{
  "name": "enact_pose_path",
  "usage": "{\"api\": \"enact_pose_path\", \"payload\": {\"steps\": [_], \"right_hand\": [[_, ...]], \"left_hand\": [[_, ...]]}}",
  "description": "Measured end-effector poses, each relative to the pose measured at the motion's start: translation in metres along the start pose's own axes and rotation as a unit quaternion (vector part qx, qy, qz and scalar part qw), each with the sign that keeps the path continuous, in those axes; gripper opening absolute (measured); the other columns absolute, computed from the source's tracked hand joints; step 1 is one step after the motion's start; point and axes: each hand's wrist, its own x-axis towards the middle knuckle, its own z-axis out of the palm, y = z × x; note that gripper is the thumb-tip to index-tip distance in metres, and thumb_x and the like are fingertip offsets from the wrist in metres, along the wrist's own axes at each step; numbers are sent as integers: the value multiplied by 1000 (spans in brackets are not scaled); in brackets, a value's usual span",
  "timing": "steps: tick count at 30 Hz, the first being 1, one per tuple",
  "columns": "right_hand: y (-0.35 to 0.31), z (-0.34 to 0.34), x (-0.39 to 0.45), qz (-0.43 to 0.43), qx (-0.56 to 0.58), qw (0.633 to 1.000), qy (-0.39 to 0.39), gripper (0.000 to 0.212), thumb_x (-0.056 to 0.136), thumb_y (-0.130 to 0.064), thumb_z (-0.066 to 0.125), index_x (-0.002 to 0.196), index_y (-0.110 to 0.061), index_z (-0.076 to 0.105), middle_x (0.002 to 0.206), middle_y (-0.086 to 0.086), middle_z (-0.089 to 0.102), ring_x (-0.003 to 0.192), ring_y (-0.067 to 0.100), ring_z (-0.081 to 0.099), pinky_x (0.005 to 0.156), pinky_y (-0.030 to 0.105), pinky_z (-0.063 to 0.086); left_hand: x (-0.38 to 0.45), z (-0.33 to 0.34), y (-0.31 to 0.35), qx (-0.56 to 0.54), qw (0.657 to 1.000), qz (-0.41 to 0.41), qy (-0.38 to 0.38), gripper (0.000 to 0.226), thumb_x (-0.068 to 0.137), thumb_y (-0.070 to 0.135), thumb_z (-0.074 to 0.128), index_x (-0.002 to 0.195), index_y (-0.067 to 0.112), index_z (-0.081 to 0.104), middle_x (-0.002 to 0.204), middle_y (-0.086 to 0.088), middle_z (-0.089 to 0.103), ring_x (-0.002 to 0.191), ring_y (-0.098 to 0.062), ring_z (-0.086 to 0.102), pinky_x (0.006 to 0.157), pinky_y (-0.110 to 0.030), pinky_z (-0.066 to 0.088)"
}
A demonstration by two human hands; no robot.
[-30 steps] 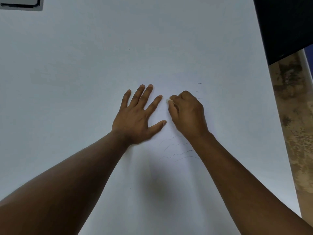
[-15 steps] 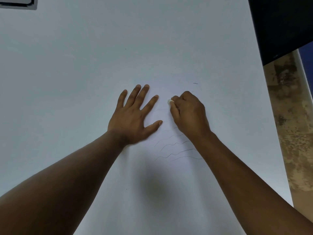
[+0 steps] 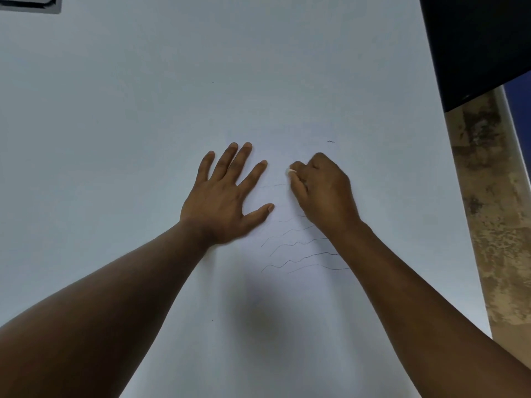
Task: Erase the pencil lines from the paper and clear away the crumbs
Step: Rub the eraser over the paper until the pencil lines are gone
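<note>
Step in hand: erasing, by my reading; the rubbing is at the far end of the set of pencil lines [image 3: 298, 254].
Right hand [image 3: 321, 191]: its fingers are curled tight round a small white eraser [image 3: 290, 172], of which only a tip shows at the fingertips, set down on the paper [image 3: 258, 81] just beyond a faint line.
Left hand [image 3: 227, 196]: laid flat with fingers spread wide, pressing the paper to the worktop just left of the lines; it holds nothing.
Pencil lines: several wavy strokes lie between the two hands and run under the right wrist; the nearer ones are darker, the farther ones faint. A short dark mark [image 3: 330, 141] sits apart, beyond the right hand.
Progress: most strokes are yet to be rubbed out, so the task looks early.
Crumbs: too small to make out here.
Next move calls for: short strokes with the eraser, working toward the near lines, while the flat hand keeps the sheet from creeping or wrinkling.
Surroundings: a dark panel [image 3: 474, 38] at the upper right, patchy floor [image 3: 494, 196] beside the worktop edge.
</note>
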Motion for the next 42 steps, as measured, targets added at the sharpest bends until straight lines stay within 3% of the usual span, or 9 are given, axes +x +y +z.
{"api": "enact_pose_path", "payload": {"steps": [6, 10, 13, 18, 23, 29, 32, 36, 42], "right_hand": [[22, -3, -6, 91, 80, 993, 13, 26, 98, -28, 56, 86, -11, 72, 71, 10, 55, 68, 22, 54, 66, 38, 50], [32, -8, -7, 179, 249, 951, 23, 16, 94, -31, 61, 96, -27, 77, 89, -9, 71, 86, 6, 64, 80, 22, 50], [37, -10, -5, 216, 312, 925, 7, 16, 92, -35, 64, 98, -28, 76, 99, -14, 73, 85, 1, 64, 84, 23, 50], [36, -8, -1, 206, 256, 944, -3, 16, 92, -37, 64, 96, -26, 76, 91, -8, 72, 85, 7, 64, 79, 24, 51], [22, -4, 2, 83, 147, 986, 15, 23, 95, -24, 59, 86, -7, 70, 76, 7, 63, 73, 21, 59, 69, 41, 51], [5, 7, 2, 12, 48, 999, 3, 25, 98, -21, 55, 103, -3, 72, 88, 12, 62, 79, 25, 60, 72, 40, 52], [11, 1, 3, 34, -21, 999, 27, 29, 100, -21, 49, 99, -2, 71, 88, 13, 60, 81, 27, 56, 72, 34, 46], [18, -4, 8, 90, -10, 996, 16, 33, 102, -24, 45, 92, -4, 70, 83, 11, 56, 79, 25, 54, 70, 33, 43], [-4, 4, 3, 39, 36, 999, 11, 26, 99, -18, 53, 104, 0, 72, 84, 14, 61, 78, 27, 58, 71, 41, 51]], "left_hand": [[0, -5, 2, -8, 1000, 0, -14, 83, 97, 76, 17, 166, 31, 12, 175, -4, -4, 161, -23, -7, 128, -52, -3], [0, -6, 2, -27, 1000, -6, -12, 90, 97, 76, 20, 166, 20, 13, 174, 2, -2, 160, -19, -13, 128, -52, -3], [6, -7, 8, -21, 1000, 9, 9, 94, 97, 76, 20, 166, 13, 10, 174, 0, -2, 159, -19, -16, 129, -51, -5], [31, -7, 22, -37, 998, 44, 4, 94, 98, 74, 20, 166, 11, 5, 174, -3, -3, 160, -21, -14, 130, -45, -3], [33, 3, 22, -8, 999, 43, -7, 94, 98, 76, 20, 166, 11, 9, 174, -5, -2, 160, -23, -9, 130, -47, 2], [34, 3, 23, -8, 999, 43, 2, 95, 98, 76, 23, 165, 9, 13, 174, -6, 2, 161, -24, -5, 130, -47, 4], [34, 2, 22, -7, 999, 39, -3, 96, 98, 76, 23, 165, 10, 10, 174, -5, -1, 161, -23, -8, 130, -46, 1], [34, 3, 23, -7, 999, 35, -4, 95, 98, 76, 23, 166, 11, 10, 175, -4, -1, 160, -22, -9, 130, -47, 0], [34, 3, 22, -2, 999, 48, 2, 88, 98, 75, 19, 166, 20, 13, 174, -5, 0, 161, -25, -7, 130, -48, 0]]}}
